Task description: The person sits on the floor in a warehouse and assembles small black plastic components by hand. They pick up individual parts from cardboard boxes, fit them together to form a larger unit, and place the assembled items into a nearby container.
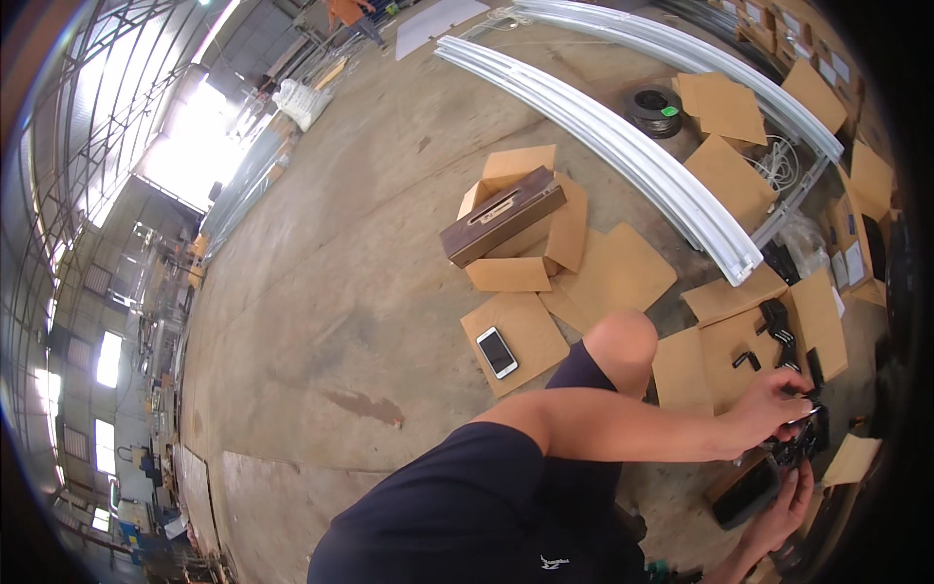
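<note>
My left arm reaches across my knees to the right, and my left hand (764,411) has its fingers pinched on a dark, partly shiny small part at the edge of a cluster of black parts (800,443). Just below, my right hand (786,511) has its fingers curled against the underside of that same cluster. The exact kind of these black parts cannot be made out. A dark box-shaped thing (747,492) lies beside both hands. Close by stands an open cardboard box (700,360) with several black bracket-like pieces (775,321) in it.
A white phone (497,352) lies on a cardboard sheet (535,336). Farther off, a long brown box (503,216) rests across an open carton (569,229). Long white metal profiles (623,131) cross the floor, near a black spool (653,111). Another person (352,18) is far off.
</note>
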The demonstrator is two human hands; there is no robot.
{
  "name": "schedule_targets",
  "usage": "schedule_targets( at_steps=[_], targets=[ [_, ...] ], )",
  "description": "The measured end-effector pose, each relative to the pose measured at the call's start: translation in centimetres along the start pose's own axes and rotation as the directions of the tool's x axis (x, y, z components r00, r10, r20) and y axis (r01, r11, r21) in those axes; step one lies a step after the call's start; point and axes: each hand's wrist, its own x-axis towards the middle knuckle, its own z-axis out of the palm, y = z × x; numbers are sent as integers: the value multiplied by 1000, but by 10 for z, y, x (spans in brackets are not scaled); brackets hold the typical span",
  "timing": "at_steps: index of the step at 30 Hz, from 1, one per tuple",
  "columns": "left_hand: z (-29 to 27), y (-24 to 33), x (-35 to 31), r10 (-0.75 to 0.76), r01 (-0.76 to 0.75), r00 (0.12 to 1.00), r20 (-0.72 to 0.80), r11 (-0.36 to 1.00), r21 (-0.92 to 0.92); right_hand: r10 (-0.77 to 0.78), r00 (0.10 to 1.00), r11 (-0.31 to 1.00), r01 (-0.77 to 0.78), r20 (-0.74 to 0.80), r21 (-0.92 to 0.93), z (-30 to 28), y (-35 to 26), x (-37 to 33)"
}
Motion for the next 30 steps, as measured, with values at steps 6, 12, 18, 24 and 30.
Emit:
schedule_targets(
  at_steps=[6,12,18,24,30],
  targets=[
    [-39,-51,-29,-101,96,994,-37,988,-118,-16,1000,965,18,-11,262,32,11,-49],
    [-34,-68,-24,-81,77,989,-120,996,-35,174,958,969,-126,-227,213,77,-17,-53],
    [-44,-92,-9,-51,48,990,-133,998,-30,158,970,892,-61,-184,448,85,11,-39],
    [-36,-93,-22,-54,58,994,-93,997,44,177,959,826,-22,-222,564,87,3,-42],
    [-35,-94,-26,-21,27,996,-87,997,67,181,944,803,20,-276,596,98,2,-44]
  ],
)
